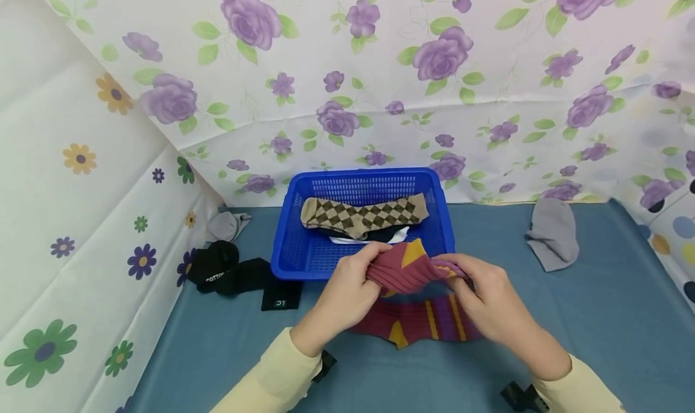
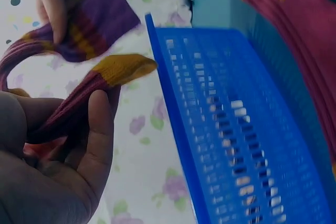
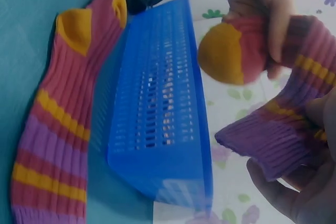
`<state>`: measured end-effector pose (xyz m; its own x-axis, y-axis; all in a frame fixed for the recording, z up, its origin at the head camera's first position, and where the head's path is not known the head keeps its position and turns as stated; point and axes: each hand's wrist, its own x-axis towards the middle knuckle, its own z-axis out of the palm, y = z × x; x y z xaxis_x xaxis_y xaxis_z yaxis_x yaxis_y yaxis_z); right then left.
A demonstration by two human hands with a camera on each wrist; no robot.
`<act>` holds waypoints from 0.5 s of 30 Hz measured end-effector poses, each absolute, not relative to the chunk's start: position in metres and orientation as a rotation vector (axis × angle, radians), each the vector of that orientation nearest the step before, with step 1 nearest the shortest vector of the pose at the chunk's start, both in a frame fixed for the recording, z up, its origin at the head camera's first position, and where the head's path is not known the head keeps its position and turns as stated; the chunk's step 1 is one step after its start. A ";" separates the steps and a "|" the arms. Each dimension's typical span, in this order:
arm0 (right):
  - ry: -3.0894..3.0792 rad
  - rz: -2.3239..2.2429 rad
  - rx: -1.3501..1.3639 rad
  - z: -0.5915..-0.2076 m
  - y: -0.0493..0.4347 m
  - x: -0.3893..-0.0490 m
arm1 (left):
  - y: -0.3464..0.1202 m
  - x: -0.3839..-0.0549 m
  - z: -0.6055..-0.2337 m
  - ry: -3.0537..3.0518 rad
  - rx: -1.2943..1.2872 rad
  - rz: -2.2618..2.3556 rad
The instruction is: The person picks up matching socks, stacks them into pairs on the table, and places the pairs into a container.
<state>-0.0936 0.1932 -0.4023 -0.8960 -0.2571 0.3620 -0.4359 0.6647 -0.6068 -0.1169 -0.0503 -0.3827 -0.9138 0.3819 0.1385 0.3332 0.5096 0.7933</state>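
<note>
Ribbed maroon knit sock with mustard patches, purple-yellow stripes; blue rectangular plastic basket; beige-and-brown diamond-patterned sock

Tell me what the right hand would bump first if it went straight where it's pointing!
Past the held sock, the right hand would probably meet the basket, near its right side. Its height isn't clear, so it might pass over instead.

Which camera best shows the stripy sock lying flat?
The right wrist view: nearly the whole maroon striped sock shows, uncovered. In the head view it's partly hidden; the left wrist view cuts off much of it.
</note>
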 end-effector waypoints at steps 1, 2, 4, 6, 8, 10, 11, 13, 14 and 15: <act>-2.639 1.055 0.548 -0.401 0.195 -0.094 | -0.053 -0.117 -0.382 2.702 0.616 1.384; -2.636 1.056 0.543 -0.400 0.196 -0.094 | -0.056 -0.117 -0.382 2.722 0.599 1.376; -2.629 1.058 0.536 -0.399 0.200 -0.095 | -0.060 -0.116 -0.382 2.747 0.584 1.352; -2.614 1.059 0.535 -0.397 0.202 -0.096 | -0.064 -0.114 -0.383 2.745 0.585 1.322; -2.604 1.058 0.541 -0.396 0.204 -0.097 | -0.066 -0.112 -0.385 2.723 0.600 1.294; -2.600 1.059 0.546 -0.394 0.206 -0.098 | -0.067 -0.111 -0.387 2.684 0.613 1.272; -2.602 1.060 0.556 -0.393 0.206 -0.099 | -0.067 -0.110 -0.388 2.669 0.620 1.258; -2.615 1.066 0.577 -0.392 0.207 -0.100 | -0.068 -0.110 -0.390 2.643 0.650 1.233; -2.624 1.068 0.590 -0.391 0.207 -0.100 | -0.069 -0.110 -0.390 2.627 0.665 1.227; -2.637 1.074 0.600 -0.390 0.208 -0.101 | -0.070 -0.110 -0.391 2.611 0.678 1.228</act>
